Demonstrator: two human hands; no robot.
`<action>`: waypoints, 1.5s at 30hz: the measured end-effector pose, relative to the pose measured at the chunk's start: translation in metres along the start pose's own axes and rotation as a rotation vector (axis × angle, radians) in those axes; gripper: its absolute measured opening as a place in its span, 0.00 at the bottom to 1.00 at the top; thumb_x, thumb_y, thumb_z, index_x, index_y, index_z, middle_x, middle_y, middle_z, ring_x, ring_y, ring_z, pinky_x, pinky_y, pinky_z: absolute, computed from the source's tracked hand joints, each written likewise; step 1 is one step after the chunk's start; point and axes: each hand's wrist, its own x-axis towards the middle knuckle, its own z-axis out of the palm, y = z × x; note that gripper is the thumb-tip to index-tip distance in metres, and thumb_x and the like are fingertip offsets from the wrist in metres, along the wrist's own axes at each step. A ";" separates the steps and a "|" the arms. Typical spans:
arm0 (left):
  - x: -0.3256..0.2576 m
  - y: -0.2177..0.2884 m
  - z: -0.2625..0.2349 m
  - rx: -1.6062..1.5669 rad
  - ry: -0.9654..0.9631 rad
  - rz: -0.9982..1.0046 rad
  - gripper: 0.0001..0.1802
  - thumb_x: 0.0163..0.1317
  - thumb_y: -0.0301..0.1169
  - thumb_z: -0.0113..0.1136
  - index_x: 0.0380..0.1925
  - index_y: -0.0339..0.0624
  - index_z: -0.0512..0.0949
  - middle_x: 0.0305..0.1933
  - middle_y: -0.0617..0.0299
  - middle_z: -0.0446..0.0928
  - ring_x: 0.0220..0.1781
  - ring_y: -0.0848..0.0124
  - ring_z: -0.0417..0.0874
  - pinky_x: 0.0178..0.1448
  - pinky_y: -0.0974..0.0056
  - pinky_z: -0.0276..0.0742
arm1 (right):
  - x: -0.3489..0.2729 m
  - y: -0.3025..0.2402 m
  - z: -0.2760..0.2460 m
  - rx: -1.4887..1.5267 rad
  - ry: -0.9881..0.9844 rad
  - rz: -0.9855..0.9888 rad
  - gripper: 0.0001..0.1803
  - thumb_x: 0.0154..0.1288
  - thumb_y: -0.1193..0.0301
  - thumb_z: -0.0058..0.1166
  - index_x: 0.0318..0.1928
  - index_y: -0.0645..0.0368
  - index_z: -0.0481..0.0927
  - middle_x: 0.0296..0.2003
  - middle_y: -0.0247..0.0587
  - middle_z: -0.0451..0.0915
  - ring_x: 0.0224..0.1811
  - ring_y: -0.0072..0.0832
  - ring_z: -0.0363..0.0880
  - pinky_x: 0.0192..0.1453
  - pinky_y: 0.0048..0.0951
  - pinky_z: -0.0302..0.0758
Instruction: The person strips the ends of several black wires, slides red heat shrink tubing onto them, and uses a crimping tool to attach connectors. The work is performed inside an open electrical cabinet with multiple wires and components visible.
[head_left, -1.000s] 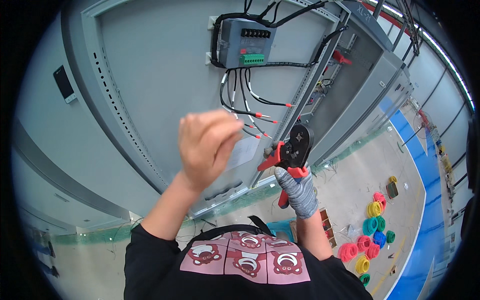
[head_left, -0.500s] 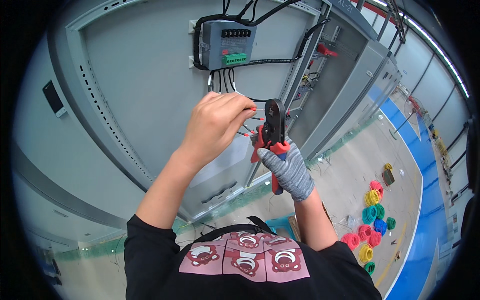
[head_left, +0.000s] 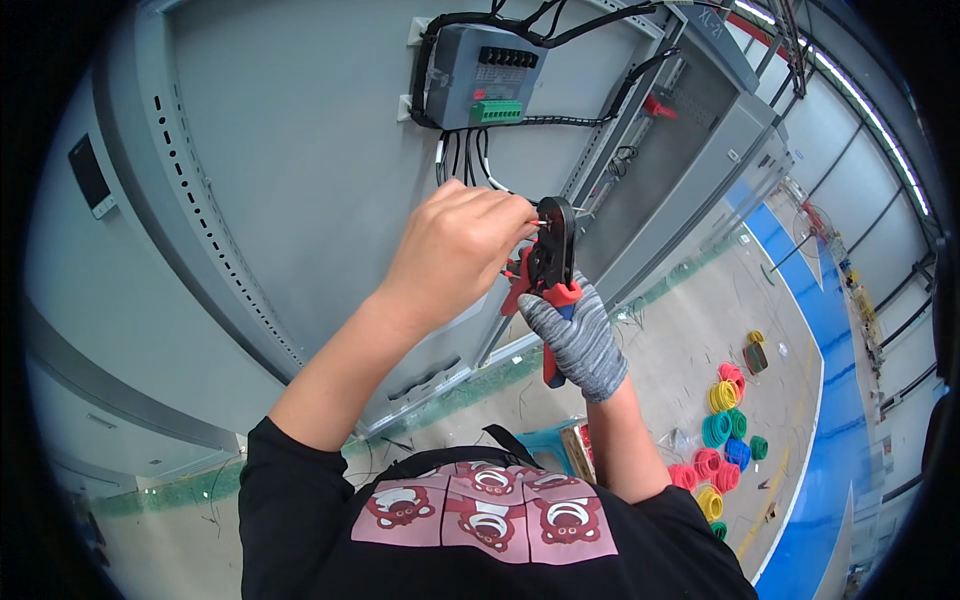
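My right hand [head_left: 578, 338], in a grey knit glove, grips the red handles of a black crimping tool [head_left: 552, 262] held upright in front of a grey cabinet panel [head_left: 300, 160]. My bare left hand [head_left: 455, 250] pinches the end of a thin wire and holds it at the tool's black head. Several black wires [head_left: 462, 160] hang down from a grey electrical module [head_left: 482, 75] with a green terminal strip, mounted higher on the panel. The wire tip itself is mostly hidden by my fingers.
Coils of red, yellow, green and blue wire [head_left: 722, 430] lie on the floor at lower right, beside a blue floor strip [head_left: 830, 400]. A teal stool [head_left: 545, 445] and a small box stand below my arms. More grey cabinets [head_left: 700, 130] stand to the right.
My left hand has dropped from raised and spread to pinching a wire at the tool's head. My right hand brought the crimping tool up and left toward it.
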 end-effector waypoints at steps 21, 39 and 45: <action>0.002 0.002 0.003 0.092 -0.068 -0.038 0.05 0.59 0.24 0.61 0.29 0.40 0.74 0.27 0.57 0.77 0.32 0.59 0.78 0.39 0.57 0.67 | 0.033 0.027 0.010 -0.380 0.112 -0.209 0.21 0.55 0.69 0.58 0.48 0.64 0.71 0.30 0.56 0.78 0.34 0.55 0.79 0.37 0.46 0.76; 0.020 0.015 -0.017 -0.105 -0.258 -0.348 0.08 0.65 0.31 0.56 0.30 0.38 0.77 0.21 0.63 0.71 0.26 0.70 0.61 0.39 0.65 0.59 | 0.033 0.033 0.012 -0.287 0.120 -0.333 0.33 0.56 0.73 0.56 0.64 0.62 0.67 0.45 0.52 0.76 0.48 0.46 0.77 0.55 0.40 0.75; 0.023 0.019 -0.014 -0.080 -0.218 -0.331 0.06 0.63 0.29 0.56 0.29 0.39 0.78 0.16 0.59 0.71 0.21 0.64 0.69 0.43 0.63 0.63 | 0.031 0.019 0.003 -0.229 0.024 -0.278 0.29 0.54 0.68 0.58 0.55 0.68 0.68 0.41 0.61 0.76 0.44 0.55 0.77 0.49 0.46 0.76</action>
